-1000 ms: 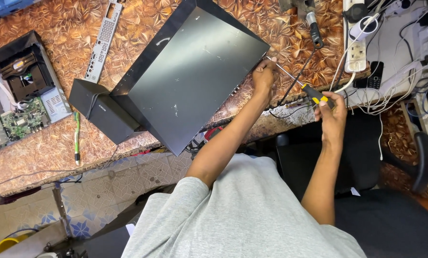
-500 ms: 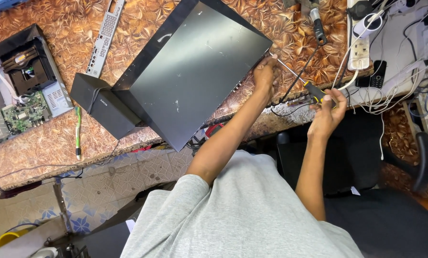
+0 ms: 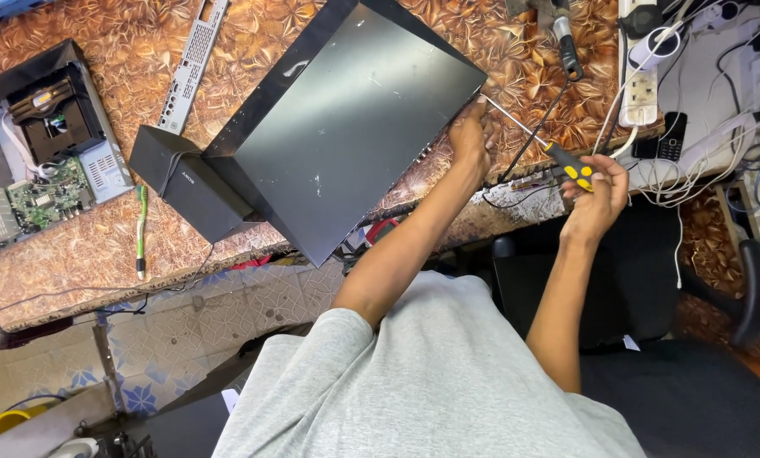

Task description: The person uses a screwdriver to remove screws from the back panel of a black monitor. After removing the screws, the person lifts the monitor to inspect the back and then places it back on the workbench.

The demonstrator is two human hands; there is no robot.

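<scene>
A large black metal cover panel (image 3: pixel 354 127) lies tilted on the brown patterned table (image 3: pixel 83 254), one corner hanging over the near edge. My left hand (image 3: pixel 473 136) grips the panel's right edge close to its far right corner. My right hand (image 3: pixel 596 199) is shut on a screwdriver with a yellow and black handle (image 3: pixel 573 168). The screwdriver's thin shaft runs up and left, and its tip meets the panel's corner just above my left hand.
A small black box (image 3: pixel 189 178) stands against the panel's left side. Further left are an opened device with a circuit board (image 3: pixel 36 161), a grey metal bracket (image 3: pixel 191 64) and a green cable (image 3: pixel 140 229). A white power strip (image 3: pixel 643 80), tangled wires and a black chair (image 3: pixel 651 280) are on the right.
Both hands stay at the panel's right corner. My right hand with the screwdriver has dropped slightly, and the view has shifted a little.
</scene>
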